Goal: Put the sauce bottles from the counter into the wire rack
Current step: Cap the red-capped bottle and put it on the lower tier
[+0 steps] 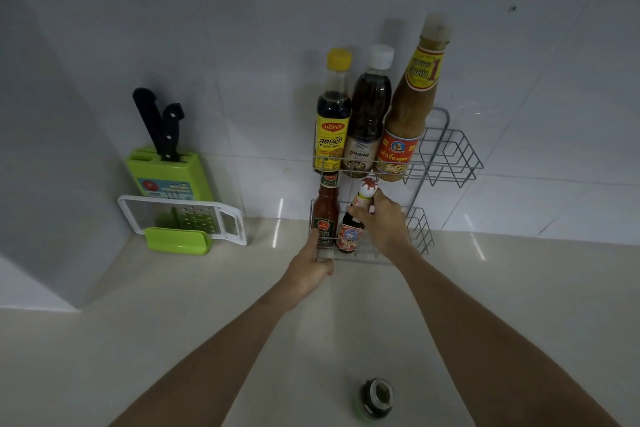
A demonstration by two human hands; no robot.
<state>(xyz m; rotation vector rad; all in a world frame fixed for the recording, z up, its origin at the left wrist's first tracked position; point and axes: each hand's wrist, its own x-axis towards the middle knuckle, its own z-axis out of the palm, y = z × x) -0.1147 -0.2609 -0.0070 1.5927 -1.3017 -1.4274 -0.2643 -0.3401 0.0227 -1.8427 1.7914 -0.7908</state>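
A two-tier wire rack (450, 156) stands against the tiled wall. Its upper shelf holds a yellow-capped dark sauce bottle (333, 114), a white-capped dark bottle (369, 114) and a tall tan sauce bottle (412, 104). On the lower shelf stand a red chili sauce bottle (326, 208) and a dark bottle with a red-and-white cap (353, 229). My right hand (384, 218) grips that bottle by its neck. My left hand (311, 267) holds the lower shelf's front left corner. A green-labelled bottle (375, 399) stands on the counter near me, seen from above.
At the left, a green knife block (166, 170) with two black-handled knives leans in the corner, with a white grater (187, 218) and a green holder in front of it. The right halves of both rack shelves hold nothing. The beige counter (138, 322) stretches toward me.
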